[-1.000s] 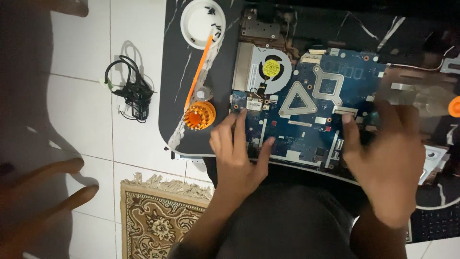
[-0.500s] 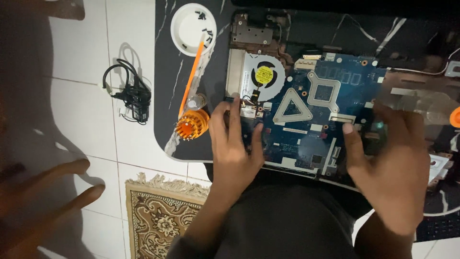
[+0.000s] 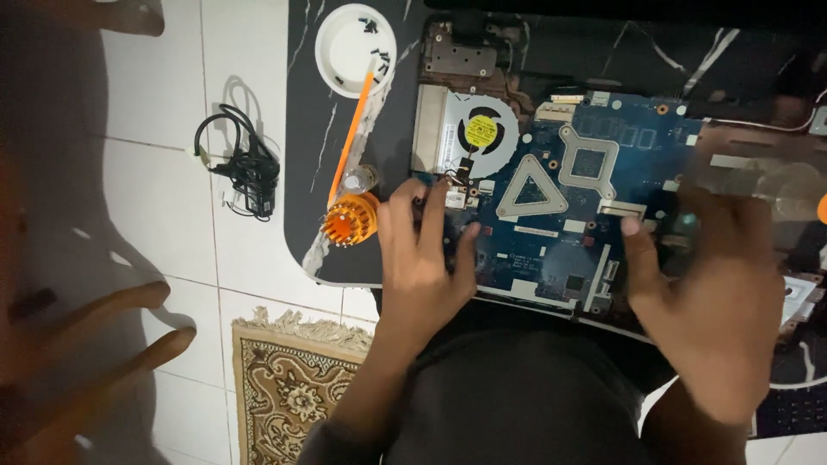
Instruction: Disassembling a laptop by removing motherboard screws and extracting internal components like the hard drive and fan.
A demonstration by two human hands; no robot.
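A blue laptop motherboard (image 3: 594,164) with a round cooling fan (image 3: 478,131) lies in the opened laptop base on a dark marble-pattern table (image 3: 306,103). My left hand (image 3: 422,258) rests flat on the board's left edge, fingertips near a small connector below the fan. My right hand (image 3: 715,293) lies spread over the board's right side, fingers apart. Neither hand holds anything.
A white dish (image 3: 355,39) holding several small screws sits at the table's far left corner. An orange-handled screwdriver (image 3: 349,185) lies beside my left hand. A coiled black cable (image 3: 245,168) lies on the white floor tiles, and a patterned rug (image 3: 297,392) lies below the table.
The view has shifted, so the board sits lower and more to the left. Both hands have stayed on the board's edges, the left one creeping slightly toward the fan.
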